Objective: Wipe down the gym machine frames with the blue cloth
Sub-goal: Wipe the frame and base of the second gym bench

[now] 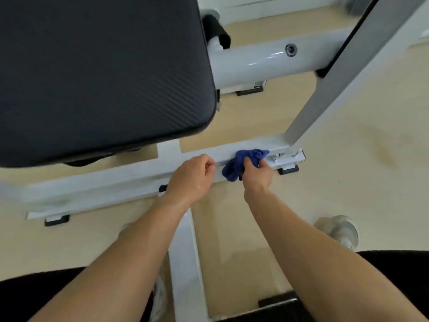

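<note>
At upper left, the black padded seat cushion [99, 73] overhangs the white painted steel crossbar [92, 184], which runs low across the beige floor [348, 182]. Over the middle of that bar sits the left hand [192, 175], its fingers curled into a loose fist with nothing visible in them; whether it actually touches the bar cannot be told. Just beside it, the right hand [257, 174] has fingers and thumb closed round the bunched dark-blue cloth [241, 162]. The cloth is pressed onto the top of the crossbar, near the joint where the white slanted upright [336, 84] meets it. Higher up, a glossy white round tube [255, 63] runs from beside the cushion to that upright.

The step in hand looks like wiping the crossbar's right end. The joint above the black rubber foot [289, 169] is the fiddly part. Next, the cloth probably needs working into that corner. From there it could go up the upright or back leftward along the bar, where the left hand would have to make way.
</note>
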The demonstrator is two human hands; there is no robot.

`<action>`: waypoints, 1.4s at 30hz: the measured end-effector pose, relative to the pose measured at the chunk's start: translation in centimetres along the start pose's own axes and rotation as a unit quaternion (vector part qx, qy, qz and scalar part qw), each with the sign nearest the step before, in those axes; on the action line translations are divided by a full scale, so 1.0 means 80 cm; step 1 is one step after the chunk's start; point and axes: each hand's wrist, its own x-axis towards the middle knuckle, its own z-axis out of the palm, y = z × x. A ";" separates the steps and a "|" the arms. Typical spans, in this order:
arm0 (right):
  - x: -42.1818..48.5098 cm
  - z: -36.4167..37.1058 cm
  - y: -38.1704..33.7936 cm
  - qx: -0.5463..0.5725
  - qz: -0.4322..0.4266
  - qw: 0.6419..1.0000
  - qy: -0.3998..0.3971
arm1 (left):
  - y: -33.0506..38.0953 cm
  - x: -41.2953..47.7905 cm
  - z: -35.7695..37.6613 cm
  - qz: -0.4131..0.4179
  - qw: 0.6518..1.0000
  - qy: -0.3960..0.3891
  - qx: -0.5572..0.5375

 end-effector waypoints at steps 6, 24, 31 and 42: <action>-0.036 0.016 -0.020 -0.042 0.037 0.994 -0.092 | -0.069 -0.104 -0.046 -0.058 0.987 -0.062 0.138; -0.126 0.137 0.038 -0.216 -0.053 0.960 -0.172 | -0.177 -0.119 -0.017 -0.177 0.980 0.056 -0.072; -0.136 0.135 0.046 -0.319 -0.154 0.908 -0.223 | -0.175 -0.097 -0.014 -0.186 0.969 0.083 -0.140; -0.109 0.114 0.023 -0.412 -0.223 0.822 -0.324 | -0.150 -0.043 0.023 -0.113 0.953 0.187 -0.209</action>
